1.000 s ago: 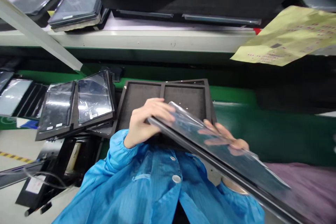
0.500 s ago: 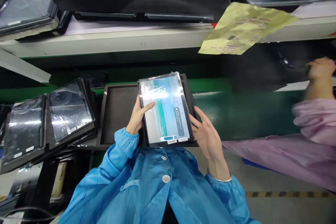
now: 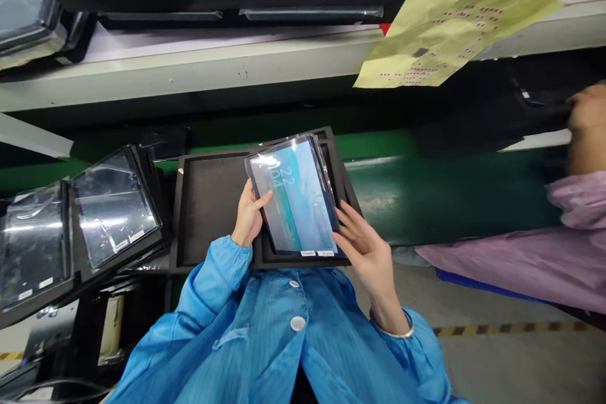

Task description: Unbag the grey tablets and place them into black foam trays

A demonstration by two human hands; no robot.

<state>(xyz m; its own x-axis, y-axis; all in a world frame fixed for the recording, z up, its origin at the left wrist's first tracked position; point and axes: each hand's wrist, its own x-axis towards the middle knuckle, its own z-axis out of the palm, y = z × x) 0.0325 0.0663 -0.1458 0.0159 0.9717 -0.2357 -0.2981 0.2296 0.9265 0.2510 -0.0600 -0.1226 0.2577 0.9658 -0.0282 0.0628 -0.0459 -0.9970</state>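
A lit tablet (image 3: 296,196) in clear film, its screen showing a blue picture and a clock, is tilted above the right part of a black foam tray (image 3: 213,208). My left hand (image 3: 249,214) grips its left edge, thumb over the front. My right hand (image 3: 367,246) is at the lower right edge, the thumb touching the front near two small white labels and the fingers along the side. Loose film sticks up past the tablet's upper right edge. The tray's left recess holds nothing.
Dark film-covered tablets (image 3: 113,208) lie in stacked trays at left. A white shelf edge (image 3: 189,79) crosses above the green bench (image 3: 402,202), with a yellow printed sheet (image 3: 440,38) hanging from it. At far right is another person's pink sleeve (image 3: 580,199).
The tablet's screen has lost its pop-up box and now shows a large clock. My right hand has moved in from spread beside the tablet to its lower right edge.
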